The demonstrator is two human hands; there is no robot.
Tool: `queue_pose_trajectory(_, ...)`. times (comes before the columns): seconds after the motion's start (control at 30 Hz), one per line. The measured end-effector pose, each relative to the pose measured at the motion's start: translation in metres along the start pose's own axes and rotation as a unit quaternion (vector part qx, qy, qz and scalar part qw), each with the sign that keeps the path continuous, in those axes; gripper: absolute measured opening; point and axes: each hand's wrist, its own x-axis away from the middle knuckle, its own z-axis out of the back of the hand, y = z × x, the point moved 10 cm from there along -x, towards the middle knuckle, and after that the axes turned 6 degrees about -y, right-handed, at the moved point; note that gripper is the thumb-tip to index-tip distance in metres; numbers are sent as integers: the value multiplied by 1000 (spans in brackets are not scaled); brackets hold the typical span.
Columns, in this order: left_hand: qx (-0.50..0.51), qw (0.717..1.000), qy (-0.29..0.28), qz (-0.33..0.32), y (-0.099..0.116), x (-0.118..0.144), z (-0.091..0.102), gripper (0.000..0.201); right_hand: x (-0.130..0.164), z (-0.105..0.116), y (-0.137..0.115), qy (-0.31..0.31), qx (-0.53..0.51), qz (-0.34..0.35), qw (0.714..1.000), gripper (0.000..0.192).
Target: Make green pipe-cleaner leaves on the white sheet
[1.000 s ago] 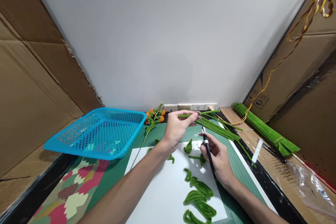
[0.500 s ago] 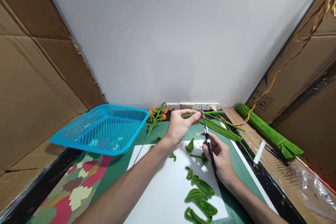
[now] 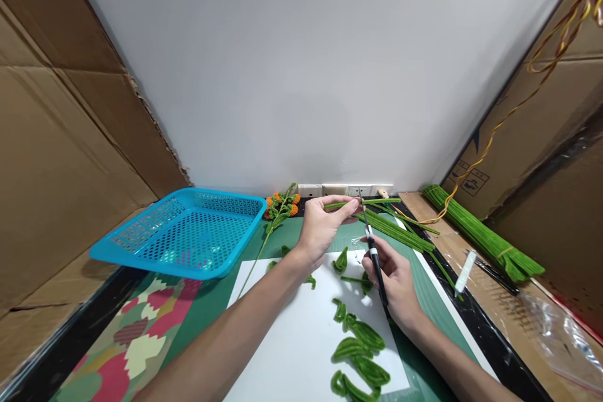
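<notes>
A green pipe cleaner (image 3: 384, 201) is pinched between the thumb and fingers of my left hand (image 3: 325, 223), its free end pointing right. My right hand (image 3: 393, 276) grips a pair of scissors (image 3: 374, 254) with black handles. Their blades point up and lie across the pipe cleaner, just right of my left fingertips. Beneath my hands is a sheet of white paper (image 3: 282, 339) with several leaf shapes (image 3: 370, 370) bent from green pipe cleaner. More loose pipe cleaners (image 3: 400, 232) lie behind my right hand.
At the left stands a blue perforated basket (image 3: 207, 273). Beside it lies a stem with orange flowers (image 3: 277, 213). A thick bundle of green pipe cleaners (image 3: 485, 235) and a white stick-like piece (image 3: 465, 273) are at the right. Behind runs a power strip (image 3: 334, 190); cardboard (image 3: 61, 138) borders the left.
Both hands, the scissors and the pipe cleaner stay in almost the same place. The view has shifted very slightly.
</notes>
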Motion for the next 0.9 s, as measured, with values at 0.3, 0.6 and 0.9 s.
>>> queue_pose_trajectory(0.3, 47, 998, -10, 28, -6, 1, -3, 42, 0, 5, -2, 29, -21, -10, 999, 58)
queue_pose_trajectory(0.6, 18, 990, -87, 114, -39, 5, -16, 32, -3, 8, -1, 33, -11, 20, 999, 55)
queue_pose_trajectory(0.9, 133, 981, -13, 141, -47, 1, 5, 13, -1, 13, -8, 57, 10, 21, 998, 55)
